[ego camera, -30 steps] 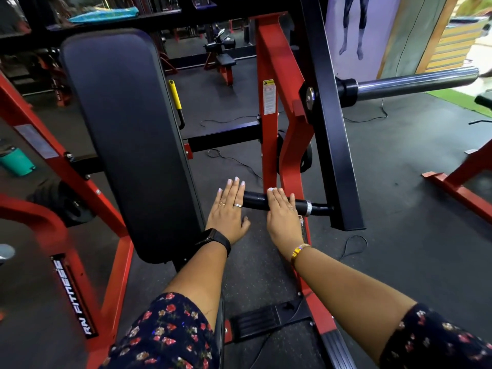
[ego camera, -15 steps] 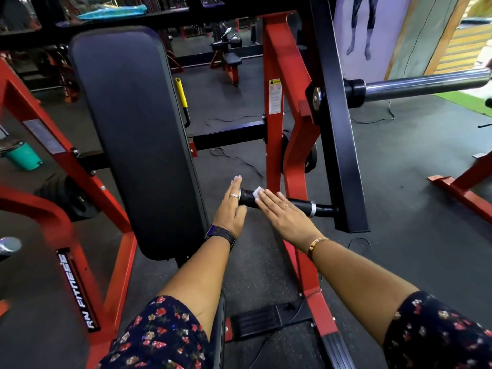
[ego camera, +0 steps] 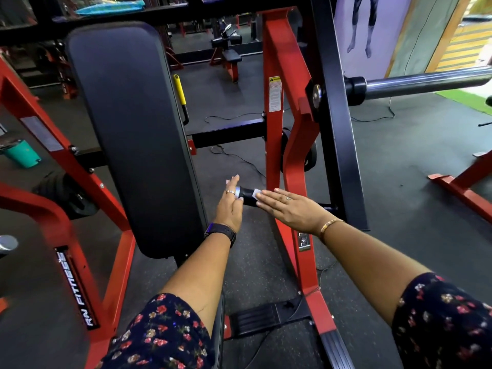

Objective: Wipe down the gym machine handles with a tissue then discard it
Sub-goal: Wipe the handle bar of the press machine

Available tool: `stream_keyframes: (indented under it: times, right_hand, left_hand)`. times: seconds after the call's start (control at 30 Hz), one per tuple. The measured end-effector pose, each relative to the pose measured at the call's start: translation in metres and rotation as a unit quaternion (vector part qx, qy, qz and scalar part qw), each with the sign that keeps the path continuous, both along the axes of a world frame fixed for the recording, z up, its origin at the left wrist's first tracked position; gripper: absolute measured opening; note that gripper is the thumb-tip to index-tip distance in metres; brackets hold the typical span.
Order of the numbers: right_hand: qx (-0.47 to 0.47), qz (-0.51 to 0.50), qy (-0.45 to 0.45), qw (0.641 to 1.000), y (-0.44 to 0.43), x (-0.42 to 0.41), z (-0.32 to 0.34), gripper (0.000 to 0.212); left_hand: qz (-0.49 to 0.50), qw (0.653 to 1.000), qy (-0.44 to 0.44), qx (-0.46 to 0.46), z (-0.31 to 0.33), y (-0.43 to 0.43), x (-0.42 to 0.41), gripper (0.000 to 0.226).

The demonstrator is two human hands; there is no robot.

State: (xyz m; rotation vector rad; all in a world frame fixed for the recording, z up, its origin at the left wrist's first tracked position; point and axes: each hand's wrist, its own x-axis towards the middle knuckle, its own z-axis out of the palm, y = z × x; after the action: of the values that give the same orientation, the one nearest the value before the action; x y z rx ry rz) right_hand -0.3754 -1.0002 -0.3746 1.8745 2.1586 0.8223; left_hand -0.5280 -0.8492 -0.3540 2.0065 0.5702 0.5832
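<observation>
Tissue (ego camera: 256, 192) small white scrap on black handle (ego camera: 246, 197), pressed under fingertips of my R hand (ego camera: 292, 211), fingers straight, nothing gripped, my L hand (ego camera: 230, 206) flat too, palm vs handle's free end, beside back pad (ego camera: 133, 134), red frame (ego camera: 273, 155) behind.

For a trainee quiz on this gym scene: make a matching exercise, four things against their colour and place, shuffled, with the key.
Things:
1. tissue
2. cup
3. lever grip
4. weight bar

Descriptions:
A. chrome, jutting toward the upper right
B. white, under the right hand's fingertips on the black handle
C. teal, at the far left edge
D. yellow, just right of the back pad

Pairs: 1-B, 2-C, 3-D, 4-A.
</observation>
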Motion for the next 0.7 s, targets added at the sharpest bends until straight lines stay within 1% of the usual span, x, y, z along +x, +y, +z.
stream_keyframes:
  times: [0.1,0.2,0.27,0.37,0.43,0.57,0.63,0.7]
  right_hand:
    - [0.052,-0.038,0.085,0.994,0.014,-0.022,-0.005,0.055]
    - [0.065,-0.023,0.119,0.99,0.032,-0.047,-0.015,0.051]
    - [0.043,-0.006,0.112,0.993,0.032,-0.048,-0.015,0.048]
    - [0.003,0.01,0.055,0.998,0.007,-0.026,-0.017,0.047]
    - [0.003,-0.003,0.03,1.0,-0.013,-0.01,-0.02,0.05]
    - [0.069,-0.055,0.073,0.993,-0.024,-0.006,-0.025,0.054]
    - [0.084,-0.075,0.09,0.99,-0.014,-0.019,-0.028,0.055]
    - [0.085,-0.079,0.097,0.988,-0.005,-0.028,-0.03,0.054]
  left_hand:
    - [-0.027,0.995,0.022,0.094,-0.007,0.003,-0.003,0.076]
    - [-0.015,0.99,0.039,0.138,-0.008,0.004,-0.002,0.079]
    - [-0.011,0.984,0.048,0.172,-0.01,0.007,-0.002,0.08]
    - [-0.01,0.966,0.064,0.249,-0.017,0.012,-0.002,0.079]
    - [-0.004,0.955,0.079,0.287,-0.022,0.015,-0.001,0.078]
    - [0.017,0.93,0.109,0.351,-0.026,0.014,0.0,0.077]
    - [0.033,0.914,0.13,0.384,-0.025,0.012,-0.001,0.074]
    - [0.058,0.9,0.144,0.409,-0.025,0.009,-0.001,0.076]
